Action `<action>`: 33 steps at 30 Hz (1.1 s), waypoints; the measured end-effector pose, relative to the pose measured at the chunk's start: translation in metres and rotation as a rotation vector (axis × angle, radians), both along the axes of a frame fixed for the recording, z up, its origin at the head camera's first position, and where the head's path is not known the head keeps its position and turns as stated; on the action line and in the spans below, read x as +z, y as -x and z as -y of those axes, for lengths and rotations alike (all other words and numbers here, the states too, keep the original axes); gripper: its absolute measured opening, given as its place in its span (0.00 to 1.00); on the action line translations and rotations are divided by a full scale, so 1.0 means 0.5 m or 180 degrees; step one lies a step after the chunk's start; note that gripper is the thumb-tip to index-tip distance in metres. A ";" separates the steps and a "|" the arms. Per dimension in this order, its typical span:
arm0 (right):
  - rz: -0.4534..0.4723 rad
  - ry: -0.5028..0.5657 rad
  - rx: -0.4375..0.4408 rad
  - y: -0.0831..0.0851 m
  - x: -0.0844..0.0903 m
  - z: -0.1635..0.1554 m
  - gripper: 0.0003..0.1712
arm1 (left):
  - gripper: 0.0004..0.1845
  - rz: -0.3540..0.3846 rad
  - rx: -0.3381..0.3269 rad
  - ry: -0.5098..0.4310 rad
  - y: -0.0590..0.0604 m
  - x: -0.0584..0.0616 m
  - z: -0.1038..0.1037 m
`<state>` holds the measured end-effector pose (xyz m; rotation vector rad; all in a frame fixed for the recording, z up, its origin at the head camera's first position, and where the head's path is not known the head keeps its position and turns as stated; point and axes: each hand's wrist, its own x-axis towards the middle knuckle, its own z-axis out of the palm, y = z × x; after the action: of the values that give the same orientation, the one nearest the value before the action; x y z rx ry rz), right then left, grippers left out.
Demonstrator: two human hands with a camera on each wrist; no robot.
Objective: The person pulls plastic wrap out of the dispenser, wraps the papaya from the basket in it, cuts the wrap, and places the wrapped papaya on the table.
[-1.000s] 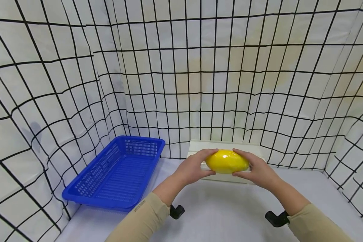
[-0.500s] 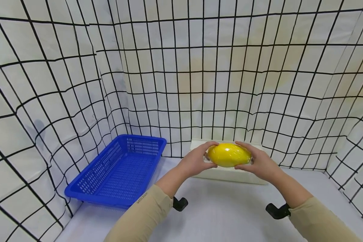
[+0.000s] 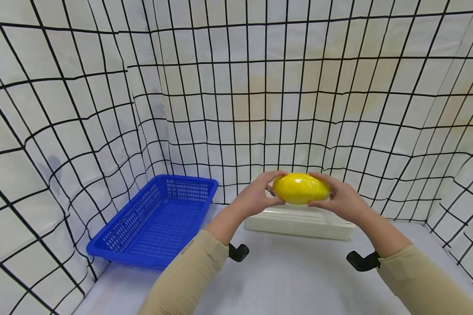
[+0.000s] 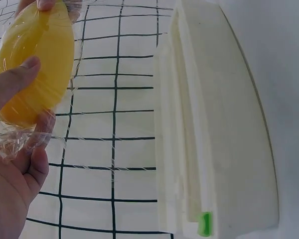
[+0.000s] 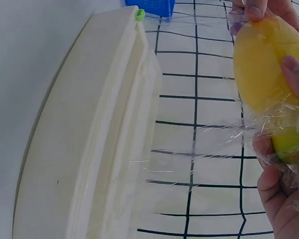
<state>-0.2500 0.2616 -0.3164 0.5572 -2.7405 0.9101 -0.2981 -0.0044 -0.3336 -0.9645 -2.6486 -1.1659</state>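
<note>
Both hands hold a glossy yellow mango-like fruit [image 3: 301, 189] lengthwise in the head view. My left hand [image 3: 256, 194] grips its left end, and my right hand [image 3: 347, 201] grips the right end, thumbs on the near side. Clear cling film [image 5: 284, 117] wraps the fruit and bunches at its ends. A greenish patch [image 5: 288, 144] shows under the film in the right wrist view. Thin film also stretches between the fruit and a long off-white cling film dispenser [image 3: 299, 225], above which the hands are raised. The dispenser's top is partly covered by the hands and fruit in the head view.
To the left a blue perforated basket [image 3: 126, 261] lies on the white table surface [image 3: 291, 280]. White walls with black grid netting [image 3: 284, 109] enclose the back and sides. A small green piece [image 4: 205, 224] sits at one end of the dispenser. Black wrist mounts [image 3: 362, 261] stick out beneath both forearms.
Both hands have raised the wrapped fruit up and slightly to the right in the head view. More of the dispenser's front now shows beneath it. The grip looks the same.
</note>
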 end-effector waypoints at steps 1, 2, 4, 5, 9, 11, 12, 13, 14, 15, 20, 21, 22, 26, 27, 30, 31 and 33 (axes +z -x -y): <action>-0.0017 -0.0016 -0.0009 0.000 0.004 -0.001 0.49 | 0.39 0.0021 0.0017 0.0006 0.000 0.006 -0.001; -0.0036 -0.0029 -0.0017 0.000 0.009 -0.001 0.49 | 0.39 0.0040 0.0026 0.0006 0.000 0.011 -0.001; -0.0070 -0.0059 -0.0036 0.000 0.018 -0.002 0.48 | 0.39 0.0068 0.0043 0.0009 0.000 0.022 -0.003; -0.0087 -0.0064 -0.0032 0.000 0.022 -0.001 0.48 | 0.39 0.0074 0.0057 0.0012 -0.001 0.027 -0.003; -0.0092 -0.0078 -0.0033 -0.005 0.037 -0.001 0.48 | 0.39 0.0104 0.0075 0.0011 -0.004 0.042 -0.004; -0.0015 -0.0054 -0.0045 -0.009 0.040 -0.003 0.48 | 0.39 0.0142 0.0049 0.0007 -0.008 0.045 -0.003; 0.0034 -0.0036 -0.0050 -0.012 0.039 -0.004 0.49 | 0.40 0.0175 0.0027 0.0007 -0.010 0.046 -0.002; 0.0094 -0.0001 -0.0051 -0.014 0.038 -0.005 0.49 | 0.40 0.0218 -0.0003 0.0002 -0.013 0.047 -0.001; 0.0153 0.0026 -0.0057 -0.017 0.035 -0.006 0.50 | 0.40 0.0267 -0.0036 -0.0011 -0.017 0.046 0.001; 0.0218 0.0066 -0.0043 -0.021 0.030 -0.007 0.50 | 0.40 0.0324 -0.0059 -0.0017 -0.022 0.045 0.003; 0.0396 0.0211 0.0049 -0.049 -0.009 -0.004 0.49 | 0.41 0.0578 -0.0137 0.0048 -0.053 0.021 0.014; 0.0416 0.0235 0.0055 -0.057 -0.020 -0.003 0.48 | 0.40 0.0617 -0.0137 0.0073 -0.060 0.013 0.016; 0.0425 0.0227 0.0032 -0.065 -0.032 -0.001 0.48 | 0.40 0.0652 -0.0146 0.0089 -0.067 0.004 0.018; 0.0546 0.0277 -0.0041 -0.092 -0.077 0.006 0.48 | 0.40 0.0744 -0.0140 0.0149 -0.095 -0.038 0.024; 0.0592 0.0310 -0.0049 -0.097 -0.087 0.008 0.48 | 0.41 0.0707 -0.0096 0.0205 -0.100 -0.048 0.025; 0.0683 0.0420 -0.0066 -0.106 -0.112 0.013 0.47 | 0.43 0.0531 0.0051 0.0380 -0.111 -0.078 0.028; 0.0703 0.0454 -0.0075 -0.108 -0.118 0.013 0.46 | 0.44 0.0450 0.0103 0.0457 -0.113 -0.086 0.029; 0.0711 0.0476 -0.0090 -0.110 -0.129 0.014 0.46 | 0.45 0.0322 0.0137 0.0564 -0.116 -0.098 0.030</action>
<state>-0.1948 0.2544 -0.3808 0.4111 -2.8317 1.2258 -0.2403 -0.0194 -0.3824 -0.8908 -2.8783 -1.0108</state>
